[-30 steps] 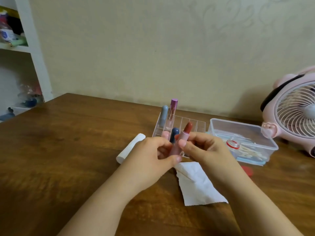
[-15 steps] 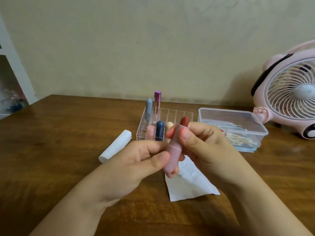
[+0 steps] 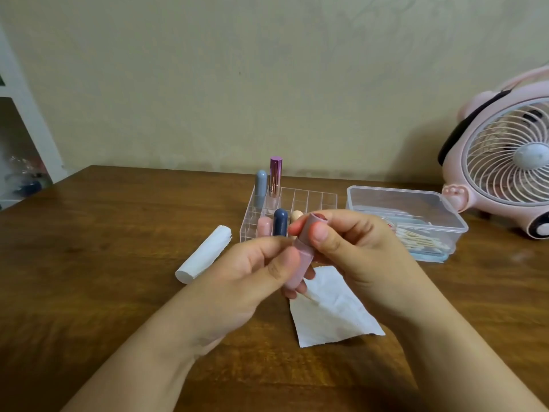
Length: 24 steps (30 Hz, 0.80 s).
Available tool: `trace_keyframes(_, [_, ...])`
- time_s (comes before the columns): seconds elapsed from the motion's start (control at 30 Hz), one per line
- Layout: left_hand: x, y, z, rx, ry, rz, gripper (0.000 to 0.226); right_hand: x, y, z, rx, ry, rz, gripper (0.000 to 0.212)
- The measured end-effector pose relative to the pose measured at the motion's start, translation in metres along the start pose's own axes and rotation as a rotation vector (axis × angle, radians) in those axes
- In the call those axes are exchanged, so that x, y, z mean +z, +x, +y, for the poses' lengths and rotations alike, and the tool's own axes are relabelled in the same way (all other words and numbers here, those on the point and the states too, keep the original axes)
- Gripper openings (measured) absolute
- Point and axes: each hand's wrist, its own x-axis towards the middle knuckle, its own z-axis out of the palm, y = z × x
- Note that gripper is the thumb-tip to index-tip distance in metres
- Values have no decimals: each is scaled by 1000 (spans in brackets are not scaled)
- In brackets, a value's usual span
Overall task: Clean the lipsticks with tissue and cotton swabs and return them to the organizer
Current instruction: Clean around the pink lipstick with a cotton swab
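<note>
Both hands pinch one matte pink cylindrical lipstick (image 3: pixel 300 260): left hand (image 3: pixel 252 278) low, right hand (image 3: pixel 356 251) near its red tip; no readable writing

Soft, dim, warm light all over, nothing harsh. Faint shadows pool on the table (image 3: pixel 89 263) just under the left hand (image 3: pixel 237 281) and right hand (image 3: pixel 365 263), darkest near the wrists. The fingertips (image 3: pixel 319 234) and the lipstick (image 3: pixel 300 263) they pinch look slightly smeared. A pale sheen lies on the wood left of the fingers. Far right of them the fan (image 3: pixel 505 168) bulges with wide-angle stretch, and the shelf (image 3: pixel 26 120) far left is hazy
</note>
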Motion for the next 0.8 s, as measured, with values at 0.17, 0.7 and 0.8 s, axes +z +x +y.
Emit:
trace_keyframes(0.17, [-4, 2, 1, 21, 88, 76, 38, 2, 1, 3, 0, -15, -7, 30])
trace_keyframes(0.7, [-24, 0, 11, -142, 395, 554, 12, 11, 5, 14, 190, -352, 138, 24])
trace_keyframes(0.8, [-32, 3, 5, -201, 361, 706, 14, 17, 7, 33, 175, -657, 86, 16])
